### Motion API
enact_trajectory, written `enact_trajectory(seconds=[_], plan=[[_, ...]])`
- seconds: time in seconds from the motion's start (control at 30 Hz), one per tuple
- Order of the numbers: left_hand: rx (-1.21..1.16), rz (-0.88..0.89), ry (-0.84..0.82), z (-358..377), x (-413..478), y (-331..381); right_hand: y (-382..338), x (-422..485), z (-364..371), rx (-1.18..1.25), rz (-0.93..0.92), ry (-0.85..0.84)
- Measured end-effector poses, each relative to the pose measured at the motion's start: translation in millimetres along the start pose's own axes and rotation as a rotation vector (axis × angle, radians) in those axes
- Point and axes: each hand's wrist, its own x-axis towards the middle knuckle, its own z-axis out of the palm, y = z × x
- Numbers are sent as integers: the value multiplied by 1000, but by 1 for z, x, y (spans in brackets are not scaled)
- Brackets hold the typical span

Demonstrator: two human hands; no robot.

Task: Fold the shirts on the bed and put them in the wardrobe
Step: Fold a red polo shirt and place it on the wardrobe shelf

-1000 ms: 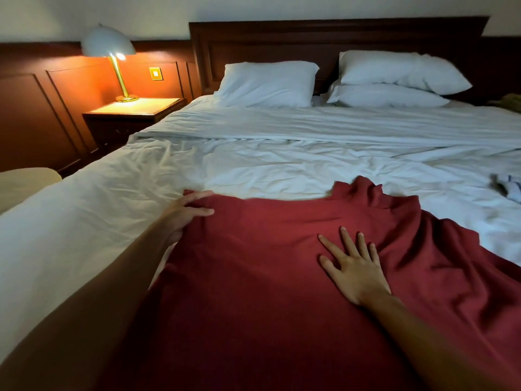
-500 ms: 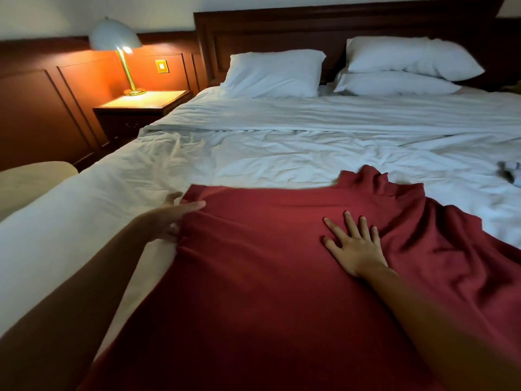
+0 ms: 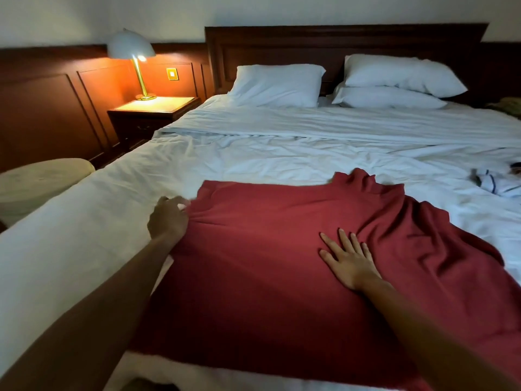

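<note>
Red shirt point(image 3: 262, 258) under flat right hand point(image 3: 349, 262), its edge in left hand point(image 3: 168, 220)

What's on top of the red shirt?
The right hand lies flat on the red shirt; the left hand pinches its edge. The cloth under the palm is hidden.

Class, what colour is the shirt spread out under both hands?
Dark red shirt, plain, clearest in the head view.
</note>
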Motion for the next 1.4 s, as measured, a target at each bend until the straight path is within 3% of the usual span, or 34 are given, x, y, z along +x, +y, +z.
enact_trajectory(seconds=[0.03,0.13,0.27,0.37,0.43,0.5,0.63,0.67,0.8,0.93,1.03,1.1,1.17,1.27,1.33,1.4], plan=[[-5,-53,-37,-6,-2,-1,0,-3,0,-6,3,3],[-82,-188,-379,-24,-9,-7,-2,-10,0,-9,12,8],[-287,-127,-756,-37,-29,-3,-3,-19,-1,-5,15,7],[-266,-116,-597,-33,-32,-23,-2,-26,-1,-4,13,3],[-119,-31,-364,-33,-36,-40,-2,-31,-3,-7,5,-3],[37,20,-276,-36,-46,-52,0,-38,-3,-2,-11,-12],[-329,-26,-613,-50,-64,-43,4,-54,-5,-26,-60,-27],[-301,10,-698,-55,-68,-41,5,-58,-6,-33,-73,-32],[25,141,-839,-65,-73,-43,13,-72,-14,-55,-115,-67],[397,12,-894,-77,-70,-30,35,-87,-29,-48,-165,-93],[870,-40,-662,-68,-83,3,57,-103,-44,21,-206,-57],[1053,113,-516,-47,-101,42,73,-113,-51,9,-188,14],[877,259,-443,-13,-117,81,93,-123,-54,-38,-117,112],[411,375,-664,50,-155,137,139,-132,-52,-18,66,182],[369,426,-746,92,-187,160,171,-138,-47,35,170,165],[372,462,-680,118,-202,171,192,-142,-48,69,185,176]])
